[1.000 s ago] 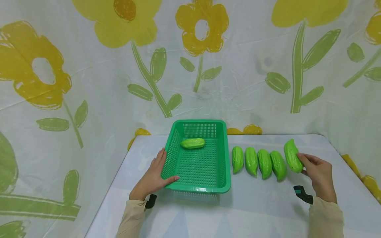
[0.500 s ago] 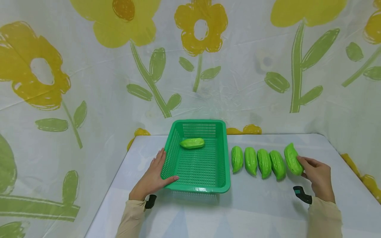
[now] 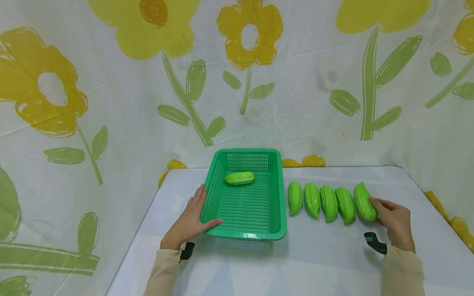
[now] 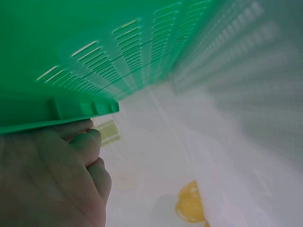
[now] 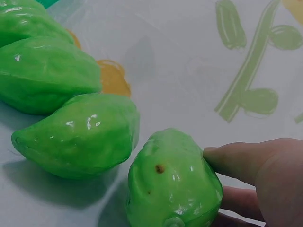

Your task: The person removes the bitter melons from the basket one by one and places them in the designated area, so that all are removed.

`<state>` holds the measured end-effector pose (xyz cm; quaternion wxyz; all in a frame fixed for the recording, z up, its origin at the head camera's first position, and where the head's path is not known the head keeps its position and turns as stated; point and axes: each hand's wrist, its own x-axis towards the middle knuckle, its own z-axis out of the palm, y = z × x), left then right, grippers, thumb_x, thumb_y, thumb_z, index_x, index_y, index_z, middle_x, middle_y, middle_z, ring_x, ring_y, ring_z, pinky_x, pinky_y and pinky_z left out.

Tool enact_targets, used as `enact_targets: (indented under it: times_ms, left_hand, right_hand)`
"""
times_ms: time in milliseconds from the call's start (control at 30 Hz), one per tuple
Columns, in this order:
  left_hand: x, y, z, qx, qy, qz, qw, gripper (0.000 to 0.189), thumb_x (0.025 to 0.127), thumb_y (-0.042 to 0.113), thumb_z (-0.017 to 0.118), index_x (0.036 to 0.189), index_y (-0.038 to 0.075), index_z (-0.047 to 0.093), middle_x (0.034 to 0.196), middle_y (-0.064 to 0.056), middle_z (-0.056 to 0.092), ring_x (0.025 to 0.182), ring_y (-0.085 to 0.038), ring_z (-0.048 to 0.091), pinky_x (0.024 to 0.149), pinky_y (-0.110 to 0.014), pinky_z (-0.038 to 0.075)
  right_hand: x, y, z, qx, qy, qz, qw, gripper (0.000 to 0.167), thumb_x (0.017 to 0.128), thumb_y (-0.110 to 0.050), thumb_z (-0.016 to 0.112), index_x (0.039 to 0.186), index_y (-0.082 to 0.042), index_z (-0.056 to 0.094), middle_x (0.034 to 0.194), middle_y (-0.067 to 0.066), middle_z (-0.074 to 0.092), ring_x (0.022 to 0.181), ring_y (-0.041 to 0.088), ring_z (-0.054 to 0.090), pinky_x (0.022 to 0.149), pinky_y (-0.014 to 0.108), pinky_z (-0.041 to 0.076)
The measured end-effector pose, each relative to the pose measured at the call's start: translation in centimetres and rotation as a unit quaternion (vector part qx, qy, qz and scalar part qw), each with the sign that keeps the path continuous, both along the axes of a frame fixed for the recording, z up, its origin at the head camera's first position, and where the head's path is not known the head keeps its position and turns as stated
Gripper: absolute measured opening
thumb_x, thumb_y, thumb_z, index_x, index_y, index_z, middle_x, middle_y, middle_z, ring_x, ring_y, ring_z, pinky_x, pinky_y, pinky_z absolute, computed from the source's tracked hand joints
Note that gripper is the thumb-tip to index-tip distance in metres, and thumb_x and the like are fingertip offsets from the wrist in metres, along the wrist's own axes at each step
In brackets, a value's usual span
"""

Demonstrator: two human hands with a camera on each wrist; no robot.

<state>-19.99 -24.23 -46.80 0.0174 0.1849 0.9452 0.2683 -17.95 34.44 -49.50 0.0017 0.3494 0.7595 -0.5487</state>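
Note:
In the head view a green plastic basket (image 3: 282, 193) has one bitter melon (image 3: 239, 178) lying crosswise near its far end. My left hand (image 3: 189, 218) holds the basket's left front corner, thumb over the rim and fingers along the outside. The left wrist view shows the fingers of the left hand (image 4: 71, 165) right below the rim. At the right end of a row, my right hand (image 3: 394, 220) grips a bright green bitter melon (image 3: 364, 202) between thumb and fingers. Close up, this bitter melon (image 5: 173, 182) has a brown spot; the far fingers are partly hidden behind it.
Several more bitter melons (image 3: 329, 203) lie side by side between the basket and my right hand. They stand upright in the head view, close together. The pale table (image 3: 296, 263) ends at a flower-printed cloth (image 3: 303, 123) behind.
My right hand has lowered the bitter melon and brought it slightly nearer to me, level with the row. The left hand and basket have stayed in place.

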Motion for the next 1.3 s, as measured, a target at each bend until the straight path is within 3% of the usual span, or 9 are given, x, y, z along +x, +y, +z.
enact_targets:
  times_ms: [233, 733, 1067, 1300]
  left_hand:
    - [0.03, 0.03, 0.08, 0.005, 0.003, -0.001, 1.0000, 0.117, 0.089, 0.064, 0.068, 0.166, 0.004, 0.004, 0.177, -0.011, 0.001, 0.165, -0.032, 0.004, 0.133, -0.059, 0.011]
    - [0.11, 0.02, 0.15, 0.007, 0.001, -0.002, 1.0000, 0.117, 0.089, 0.063, 0.068, 0.166, 0.004, 0.004, 0.177, -0.010, -0.001, 0.165, -0.032, 0.004, 0.133, -0.059, 0.011]
    - [0.05, 0.01, 0.13, 0.006, 0.003, -0.004, 1.0000, 0.116, 0.090, 0.063, 0.068, 0.167, 0.005, 0.004, 0.177, -0.010, -0.001, 0.165, -0.032, 0.004, 0.133, -0.059, 0.011]
    - [-0.01, -0.08, 0.00, 0.003, 0.006, -0.005, 1.0000, 0.117, 0.089, 0.064, 0.068, 0.167, 0.005, 0.004, 0.177, -0.009, -0.001, 0.164, -0.032, 0.005, 0.133, -0.058, 0.011]
  right_hand:
    - [-0.10, -0.13, -0.25, 0.008, -0.012, 0.000, 0.9999, 0.082, 0.098, -0.061, 0.055, 0.157, -0.005, 0.043, 0.153, 0.018, 0.046, 0.104, 0.014, 0.052, 0.062, 0.014, 0.048]
    - [0.01, -0.20, -0.38, 0.010, -0.018, 0.016, 0.9997, 0.084, 0.098, -0.061, 0.056, 0.157, -0.002, 0.043, 0.158, 0.020, 0.043, 0.108, 0.018, 0.054, 0.061, 0.014, 0.047]
    - [-0.07, -0.24, -0.74, 0.018, -0.019, 0.023, 0.9994, 0.084, 0.098, -0.060, 0.056, 0.156, 0.001, 0.043, 0.160, 0.025, 0.040, 0.118, 0.029, 0.053, 0.060, 0.015, 0.046]
    - [-0.01, -0.21, -0.58, 0.033, -0.021, 0.032, 0.9987, 0.083, 0.099, -0.060, 0.053, 0.155, 0.001, 0.044, 0.157, 0.023, 0.043, 0.115, 0.026, 0.053, 0.065, 0.015, 0.045]
